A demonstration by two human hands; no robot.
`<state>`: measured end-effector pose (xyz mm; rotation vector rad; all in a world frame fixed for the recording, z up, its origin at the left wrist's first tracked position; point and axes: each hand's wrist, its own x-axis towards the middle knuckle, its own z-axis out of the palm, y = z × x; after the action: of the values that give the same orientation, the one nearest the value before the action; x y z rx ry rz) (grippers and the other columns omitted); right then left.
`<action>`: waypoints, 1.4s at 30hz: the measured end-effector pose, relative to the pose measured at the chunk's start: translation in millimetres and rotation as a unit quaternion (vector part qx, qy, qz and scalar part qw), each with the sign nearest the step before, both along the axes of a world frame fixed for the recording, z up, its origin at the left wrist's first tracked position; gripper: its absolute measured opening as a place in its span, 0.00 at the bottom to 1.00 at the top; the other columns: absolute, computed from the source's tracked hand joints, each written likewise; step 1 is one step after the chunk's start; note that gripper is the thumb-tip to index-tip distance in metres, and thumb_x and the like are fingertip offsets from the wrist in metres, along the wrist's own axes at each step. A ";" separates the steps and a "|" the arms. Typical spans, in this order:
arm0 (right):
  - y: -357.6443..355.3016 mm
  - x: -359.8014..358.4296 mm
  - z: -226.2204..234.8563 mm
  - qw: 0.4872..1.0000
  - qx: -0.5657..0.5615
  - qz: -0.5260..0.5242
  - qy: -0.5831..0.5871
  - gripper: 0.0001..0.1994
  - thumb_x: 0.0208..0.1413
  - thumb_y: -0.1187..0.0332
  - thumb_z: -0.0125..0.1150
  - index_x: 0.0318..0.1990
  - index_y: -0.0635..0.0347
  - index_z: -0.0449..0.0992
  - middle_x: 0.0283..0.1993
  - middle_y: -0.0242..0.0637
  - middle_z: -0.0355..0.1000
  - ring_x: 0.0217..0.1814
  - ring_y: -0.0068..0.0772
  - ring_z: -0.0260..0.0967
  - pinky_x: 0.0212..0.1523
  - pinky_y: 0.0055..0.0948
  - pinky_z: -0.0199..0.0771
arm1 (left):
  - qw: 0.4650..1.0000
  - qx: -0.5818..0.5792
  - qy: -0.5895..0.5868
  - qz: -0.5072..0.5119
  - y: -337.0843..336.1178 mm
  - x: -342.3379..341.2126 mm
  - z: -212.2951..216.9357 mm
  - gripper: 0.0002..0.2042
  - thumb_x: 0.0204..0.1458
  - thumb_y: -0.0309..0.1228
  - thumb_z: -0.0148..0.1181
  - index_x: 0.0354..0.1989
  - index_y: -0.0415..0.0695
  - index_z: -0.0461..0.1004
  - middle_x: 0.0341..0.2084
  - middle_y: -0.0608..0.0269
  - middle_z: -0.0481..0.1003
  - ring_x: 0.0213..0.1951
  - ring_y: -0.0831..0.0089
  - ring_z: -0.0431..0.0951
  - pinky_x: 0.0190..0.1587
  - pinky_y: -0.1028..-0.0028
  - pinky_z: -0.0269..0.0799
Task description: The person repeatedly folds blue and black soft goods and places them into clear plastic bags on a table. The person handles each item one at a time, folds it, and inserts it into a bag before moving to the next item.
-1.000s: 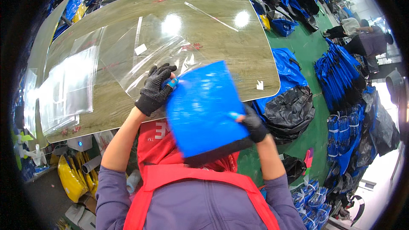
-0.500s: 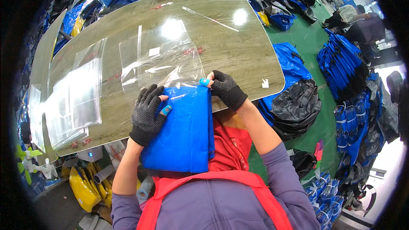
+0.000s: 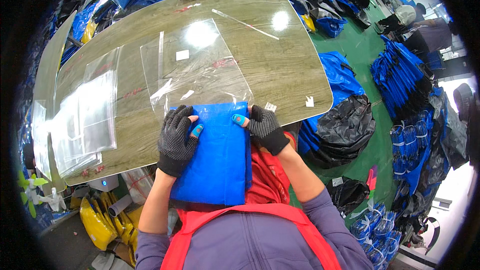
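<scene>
A folded blue sheet of tarp-like material (image 3: 212, 155) lies between me and the table, its far end at the table's near edge. My left hand (image 3: 177, 137), in a dark dotted glove with bare fingertips, grips its far left corner, the thumb on top. My right hand (image 3: 263, 126), gloved alike, holds the far right corner with its taped thumb on top and the fingers curled at the side. Just beyond the blue bundle, a clear plastic bag (image 3: 200, 72) lies flat, bearing a white square label (image 3: 182, 55). Whether the bag reaches under the bundle I cannot tell.
More clear bags (image 3: 92, 112) lie on the left of the wood-grain table (image 3: 280, 70). A clear strip (image 3: 245, 24) lies farther back. Blue and black bundles (image 3: 350, 125) stand on the green floor at right. Yellow bundles (image 3: 100, 220) are at lower left. Another person (image 3: 430, 35) is far right.
My right hand has moved down from the plastic's near edge to the blue sheet's right corner. My left hand has shifted slightly right and down. A small label now shows beside my right hand.
</scene>
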<state>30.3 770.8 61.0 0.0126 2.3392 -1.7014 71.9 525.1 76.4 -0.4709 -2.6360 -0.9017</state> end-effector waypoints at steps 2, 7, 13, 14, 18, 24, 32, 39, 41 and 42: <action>1.1 -2.7 -3.5 0.996 -0.072 -0.036 -0.027 0.19 0.46 0.58 0.72 0.32 0.64 0.72 0.27 0.32 0.70 0.30 0.21 0.66 0.34 0.25 0.71 | 0.997 0.026 -0.019 0.070 0.6 -1.7 -11.4 0.10 0.51 0.30 0.58 0.40 0.41 0.74 0.45 0.50 0.74 0.51 0.50 0.71 0.57 0.58 0.63; 3.5 8.8 -24.4 0.986 0.063 -0.077 0.133 0.18 0.52 0.55 0.65 0.32 0.64 0.73 0.25 0.46 0.71 0.26 0.38 0.70 0.28 0.34 0.70 | 0.934 0.177 0.019 0.311 -7.9 1.2 -42.3 0.19 0.51 0.31 0.61 0.50 0.37 0.66 0.43 0.53 0.72 0.48 0.60 0.70 0.53 0.63 0.64; 30.1 78.8 -36.1 0.934 0.186 0.013 0.305 0.12 0.57 0.59 0.56 0.35 0.59 0.77 0.27 0.46 0.71 0.28 0.51 0.71 0.29 0.42 0.71 | 0.820 0.455 -0.300 0.176 -30.1 17.9 -31.6 0.32 0.50 0.37 0.66 0.61 0.37 0.60 0.50 0.55 0.71 0.52 0.69 0.69 0.57 0.70 0.64; 39.5 80.9 -31.9 0.928 0.190 0.088 0.307 0.12 0.57 0.60 0.55 0.35 0.59 0.78 0.28 0.46 0.71 0.29 0.51 0.72 0.30 0.43 0.72 | 0.790 0.476 -0.348 0.168 -31.3 19.3 -25.6 0.32 0.50 0.37 0.66 0.61 0.37 0.60 0.50 0.55 0.72 0.51 0.69 0.70 0.56 0.70 0.65; 62.8 47.1 -6.8 0.983 -0.135 -0.111 0.053 0.14 0.55 0.64 0.60 0.44 0.64 0.75 0.42 0.39 0.76 0.42 0.29 0.73 0.42 0.30 0.73 | 0.724 0.519 -0.445 0.093 -18.9 21.6 -12.9 0.29 0.50 0.38 0.66 0.59 0.40 0.66 0.49 0.56 0.72 0.49 0.70 0.72 0.52 0.69 0.70; 10.0 83.9 27.0 0.989 -0.143 0.039 -0.021 0.46 0.42 0.51 0.71 0.65 0.61 0.53 0.63 0.48 0.60 0.64 0.41 0.58 0.63 0.40 0.59 | 0.731 0.487 -0.465 0.113 0.2 69.3 -13.7 0.33 0.49 0.37 0.65 0.63 0.43 0.60 0.53 0.55 0.70 0.51 0.67 0.72 0.52 0.67 0.70; 71.2 117.9 5.4 0.948 -0.162 0.022 -0.274 0.34 0.52 0.50 0.64 0.58 0.69 0.66 0.52 0.49 0.72 0.55 0.37 0.69 0.56 0.35 0.70 | 0.855 0.274 -0.437 -0.055 6.8 103.9 -36.8 0.34 0.49 0.41 0.66 0.61 0.39 0.59 0.51 0.53 0.70 0.49 0.66 0.72 0.50 0.65 0.71; 79.8 95.9 8.3 0.912 -0.077 0.221 -0.337 0.31 0.53 0.57 0.65 0.59 0.67 0.66 0.54 0.45 0.71 0.53 0.34 0.70 0.55 0.34 0.70 | 0.730 0.516 -0.448 0.020 5.5 37.7 -31.4 0.25 0.52 0.37 0.63 0.56 0.41 0.64 0.43 0.58 0.73 0.39 0.71 0.75 0.43 0.72 0.73; 77.6 89.7 16.8 0.942 -0.225 0.081 -0.234 0.31 0.53 0.58 0.65 0.60 0.67 0.65 0.54 0.45 0.72 0.53 0.35 0.70 0.56 0.34 0.69 | 0.709 0.535 -0.457 -0.042 16.5 51.2 -15.5 0.34 0.46 0.39 0.68 0.60 0.40 0.61 0.49 0.54 0.71 0.48 0.67 0.72 0.51 0.68 0.70; 77.3 85.6 20.5 0.940 -0.281 -0.025 -0.191 0.31 0.53 0.58 0.64 0.60 0.67 0.65 0.54 0.45 0.72 0.53 0.36 0.70 0.56 0.34 0.69 | 0.714 0.490 -0.500 -0.026 24.7 59.9 -9.4 0.38 0.45 0.40 0.69 0.63 0.40 0.58 0.54 0.54 0.69 0.53 0.64 0.69 0.55 0.65 0.67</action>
<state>115.9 848.0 81.4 0.2733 1.5380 -2.1068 131.9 549.8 67.0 0.3587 -2.2250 -2.9361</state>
